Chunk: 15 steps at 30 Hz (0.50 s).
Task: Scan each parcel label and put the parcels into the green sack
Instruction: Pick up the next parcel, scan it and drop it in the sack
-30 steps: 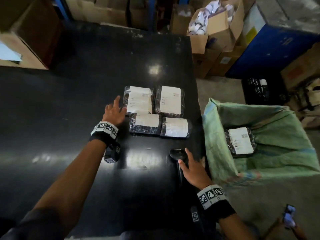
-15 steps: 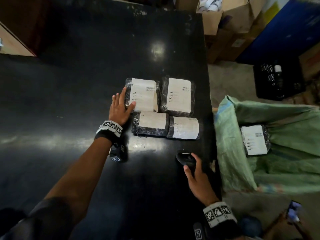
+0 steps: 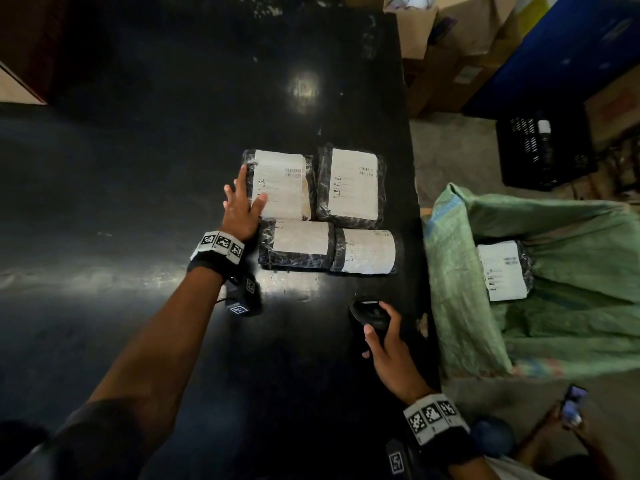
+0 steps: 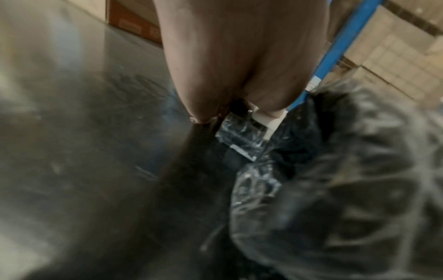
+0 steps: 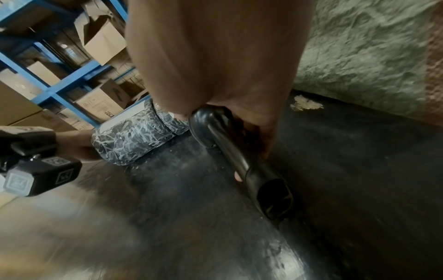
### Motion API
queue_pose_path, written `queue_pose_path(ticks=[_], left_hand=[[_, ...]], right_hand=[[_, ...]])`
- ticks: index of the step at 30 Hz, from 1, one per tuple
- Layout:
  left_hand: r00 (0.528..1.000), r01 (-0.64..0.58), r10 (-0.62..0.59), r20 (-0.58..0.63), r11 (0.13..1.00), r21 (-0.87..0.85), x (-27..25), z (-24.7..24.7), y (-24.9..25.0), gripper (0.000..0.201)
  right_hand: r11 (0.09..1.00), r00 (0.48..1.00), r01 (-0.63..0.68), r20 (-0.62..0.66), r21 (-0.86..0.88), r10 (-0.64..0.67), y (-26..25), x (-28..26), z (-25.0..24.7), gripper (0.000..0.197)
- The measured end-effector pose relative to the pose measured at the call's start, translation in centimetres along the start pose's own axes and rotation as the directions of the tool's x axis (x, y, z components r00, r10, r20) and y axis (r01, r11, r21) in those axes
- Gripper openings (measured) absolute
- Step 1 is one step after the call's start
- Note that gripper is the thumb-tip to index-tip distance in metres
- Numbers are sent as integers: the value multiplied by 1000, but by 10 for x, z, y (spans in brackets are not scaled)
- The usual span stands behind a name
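Observation:
Four black-wrapped parcels with white labels lie in a block on the black table [image 3: 156, 168]. My left hand [image 3: 242, 199] lies with straight fingers along the left edge of the far-left parcel [image 3: 282, 183], thumb on its label; the left wrist view shows that wrapped parcel [image 4: 242, 132] under the fingertips. Near the table's right edge my right hand [image 3: 384, 337] grips the black scanner [image 3: 369, 311], which lies on the table. In the right wrist view its fingers curl round the scanner [image 5: 239, 161]. The green sack [image 3: 460, 306] stands open right of the table with one parcel [image 3: 502, 271] inside.
The other parcels are the far-right [image 3: 351, 185], near-left [image 3: 298, 244] and near-right [image 3: 367, 251]. Cardboard boxes [image 3: 433, 39] and a black crate [image 3: 543, 147] stand on the floor beyond the sack. Someone's hand holds a phone [image 3: 573, 405] at the lower right.
My left hand slid forward from beside the parcels onto the far-left parcel. My right hand's fingers closed round the scanner. The head view tilted down.

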<state>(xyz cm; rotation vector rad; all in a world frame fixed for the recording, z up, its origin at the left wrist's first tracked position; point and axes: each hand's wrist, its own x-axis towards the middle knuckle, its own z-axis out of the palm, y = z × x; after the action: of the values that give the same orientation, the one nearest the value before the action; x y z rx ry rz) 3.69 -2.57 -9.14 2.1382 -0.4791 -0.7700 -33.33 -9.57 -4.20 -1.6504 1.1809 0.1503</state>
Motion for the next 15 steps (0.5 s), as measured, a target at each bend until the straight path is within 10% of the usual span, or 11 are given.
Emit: queue_pose_path(ticks=[15], left_hand=[[1000,8,-8,-9,999,-48,6,-13,25,77]], right_hand=[[1000,1000,16,3,-22,-16,5,3,1,47]])
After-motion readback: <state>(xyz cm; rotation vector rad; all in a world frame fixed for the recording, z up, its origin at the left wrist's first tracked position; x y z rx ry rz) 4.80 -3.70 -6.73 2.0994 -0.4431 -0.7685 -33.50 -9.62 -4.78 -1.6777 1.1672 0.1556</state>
